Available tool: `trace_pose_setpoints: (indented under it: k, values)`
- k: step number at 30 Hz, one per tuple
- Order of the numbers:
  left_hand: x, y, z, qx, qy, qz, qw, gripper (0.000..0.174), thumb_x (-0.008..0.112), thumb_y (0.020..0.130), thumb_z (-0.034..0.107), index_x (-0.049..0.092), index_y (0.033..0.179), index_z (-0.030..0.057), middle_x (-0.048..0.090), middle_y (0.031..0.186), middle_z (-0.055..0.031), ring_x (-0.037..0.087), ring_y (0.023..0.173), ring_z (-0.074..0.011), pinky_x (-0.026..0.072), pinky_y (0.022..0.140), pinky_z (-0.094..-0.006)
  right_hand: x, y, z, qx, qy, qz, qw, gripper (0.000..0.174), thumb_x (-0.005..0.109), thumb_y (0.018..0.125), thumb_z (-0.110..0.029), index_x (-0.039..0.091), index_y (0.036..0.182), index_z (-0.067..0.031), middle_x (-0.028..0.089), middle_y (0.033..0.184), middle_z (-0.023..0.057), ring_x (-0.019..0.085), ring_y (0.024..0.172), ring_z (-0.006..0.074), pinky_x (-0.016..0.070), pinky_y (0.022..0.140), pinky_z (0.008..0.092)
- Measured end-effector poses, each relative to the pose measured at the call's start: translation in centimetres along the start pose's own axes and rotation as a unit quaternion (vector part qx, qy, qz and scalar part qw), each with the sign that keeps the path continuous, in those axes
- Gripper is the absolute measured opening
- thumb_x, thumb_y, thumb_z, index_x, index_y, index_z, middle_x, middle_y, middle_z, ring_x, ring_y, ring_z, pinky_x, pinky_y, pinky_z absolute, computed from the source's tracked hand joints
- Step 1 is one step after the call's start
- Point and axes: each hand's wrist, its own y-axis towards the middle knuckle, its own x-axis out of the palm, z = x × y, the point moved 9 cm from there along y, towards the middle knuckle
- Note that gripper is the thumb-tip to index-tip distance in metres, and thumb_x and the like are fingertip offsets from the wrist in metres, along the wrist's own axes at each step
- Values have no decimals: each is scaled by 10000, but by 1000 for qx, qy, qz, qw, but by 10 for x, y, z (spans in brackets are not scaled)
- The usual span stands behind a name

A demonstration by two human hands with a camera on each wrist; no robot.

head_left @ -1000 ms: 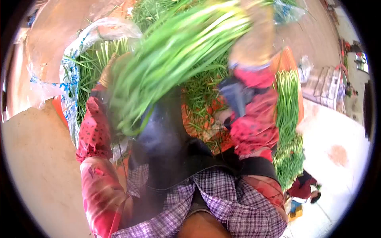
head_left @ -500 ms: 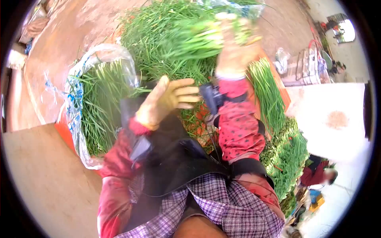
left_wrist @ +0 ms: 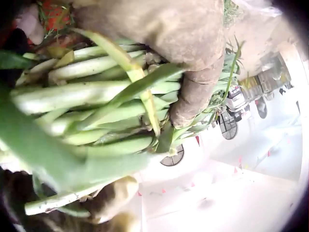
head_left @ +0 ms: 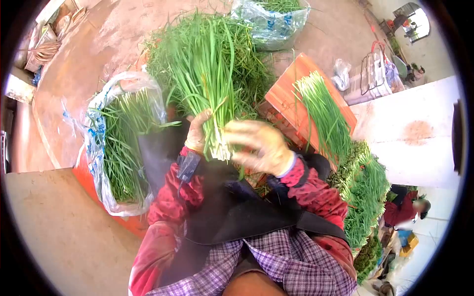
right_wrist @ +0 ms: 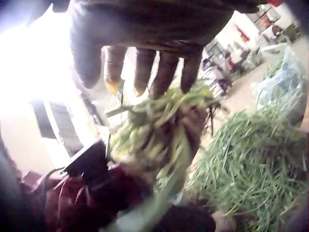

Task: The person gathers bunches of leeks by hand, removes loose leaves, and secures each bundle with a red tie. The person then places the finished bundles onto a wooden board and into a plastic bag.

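Observation:
A bunch of long green stalks [head_left: 213, 74] with pale ends stands upright in the head view, leaves pointing away from the body. The gloved left hand [head_left: 198, 130] grips it low, near the pale ends; in the left wrist view the fingers of that left hand [left_wrist: 193, 53] wrap over the stalks [left_wrist: 91, 92]. Beside the pale ends, the gloved right hand [head_left: 264, 145] is blurred, its fingers extended toward them. The right wrist view shows this right hand [right_wrist: 145, 53] with fingers spread apart above the stalk ends [right_wrist: 145, 137].
Loose greens [head_left: 163, 59] are heaped beyond the hands. A plastic-lined container [head_left: 92, 130] of stalks stands at left. At right, an orange board [head_left: 288, 81] bears a laid bunch [head_left: 323, 111], with more bundles [head_left: 365, 192] nearer. Another plastic bag [head_left: 276, 30] stands at the back.
The bunch has come from the right hand at the back into the left hand, nearer the body, and now points away. The right hand has moved back toward the body and released it.

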Motion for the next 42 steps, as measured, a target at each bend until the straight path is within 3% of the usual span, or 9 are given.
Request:
trace_pose_setpoints:
  k: [8, 9, 14, 24, 26, 29, 31, 37, 42]
  values:
    - [-5, 7, 2, 43, 197, 38, 979, 342, 655, 814, 184, 634, 1081, -29, 693, 950, -125, 688, 798, -223, 573, 733, -354, 44, -32, 123, 317, 570, -16, 757, 745, 529, 950, -462, 285, 1440, 44, 517, 1324, 134, 519, 1147, 177, 439, 955, 355]
    - [-7, 10, 5, 86, 244, 28, 966, 367, 692, 783, 134, 622, 1109, -20, 692, 981, -95, 679, 828, -205, 561, 751, -333, 65, -33, 188, 262, 440, 17, 859, 688, 534, 937, -494, 406, 1377, 20, 561, 1268, 116, 531, 1125, 160, 445, 936, 335]
    - [-37, 10, -13, 5, 353, 41, 935, 474, 782, 706, 84, 607, 1143, 35, 660, 1011, -24, 621, 918, -171, 496, 858, -330, 29, 6, 176, 334, 569, 207, 723, 491, 715, 846, -317, 576, 1193, 0, 651, 1073, 64, 615, 958, 182, 482, 898, 353]
    - [-68, 69, 20, 148, 471, 74, 867, 508, 787, 737, 21, 560, 1191, -4, 673, 1050, -83, 655, 900, -203, 533, 829, -341, 103, -69, 272, 343, 444, 245, 791, 704, 824, 731, -124, 437, 1294, 45, 597, 1210, 129, 574, 1067, 223, 458, 951, 340]
    - [-116, 72, 0, 35, 615, 143, 775, 588, 763, 775, 262, 539, 1249, -5, 635, 1174, -113, 601, 1059, -241, 446, 952, -407, 124, -92, 281, 400, 412, 145, 805, 697, 810, 750, -162, 437, 1314, 7, 590, 1241, 124, 558, 1118, 246, 444, 976, 338]
    - [-235, 103, -53, -35, 949, -15, 314, 561, 497, 934, 450, 465, 1376, 106, 481, 1380, -150, 407, 1301, -309, 303, 1097, -442, 217, -126, 350, 291, 361, 31, 886, 660, 743, 797, -287, 459, 1359, -88, 559, 1323, 90, 508, 1213, 250, 381, 1053, 353]
    - [-322, 125, -67, -28, 911, 50, 408, 544, 432, 944, 452, 439, 1414, 179, 378, 1491, -122, 336, 1378, -298, 243, 1144, -435, 173, -82, 291, 199, -179, -193, 944, 660, 728, 816, -324, 452, 1372, -99, 548, 1334, 81, 505, 1217, 256, 379, 1052, 342]
    - [-264, 124, -60, 25, 961, -76, 263, 351, 475, 950, 322, 615, 1160, 79, 620, 1222, -105, 591, 1077, -276, 448, 967, -398, 139, -30, 269, 353, 333, 73, 871, 794, 868, 644, -348, 517, 1277, -21, 630, 1195, 126, 597, 1072, 239, 444, 962, 334]
    - [-187, 129, -33, -169, 897, -7, 409, 471, 641, 790, 384, 646, 1127, 55, 634, 1162, -190, 604, 1094, -299, 482, 901, -394, 140, -39, 292, 457, 212, 124, 855, 507, 793, 720, -346, 660, 1083, -18, 706, 1005, 158, 678, 912, 285, 515, 838, 336]
